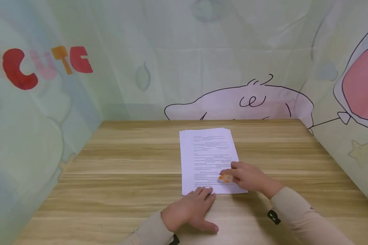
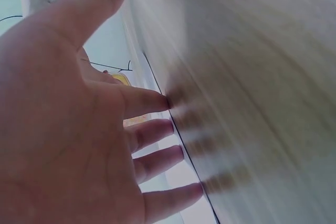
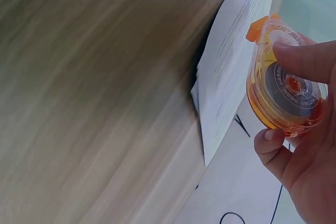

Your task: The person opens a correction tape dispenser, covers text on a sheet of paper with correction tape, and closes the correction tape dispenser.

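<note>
My right hand (image 1: 248,175) holds a correction tape dispenser (image 3: 286,82), clear plastic with orange parts, between thumb and fingers. In the head view the dispenser is low over the right part of a printed paper stack (image 1: 205,149), near the lower lines of text. An orange tip piece (image 3: 256,29) shows at one end in the right wrist view. My left hand (image 1: 193,211) rests with spread, fairly straight fingertips on the near edge of the paper, its thumb out over the wood. The left wrist view shows its fingertips (image 2: 178,153) right at that edge.
The papers lie on a wood-grain table (image 1: 135,160), their sheets slightly uneven at the edges. Printed cloth walls (image 1: 135,61) with cartoon drawings stand behind and at both sides. Dark straps (image 1: 274,216) show at the wrists.
</note>
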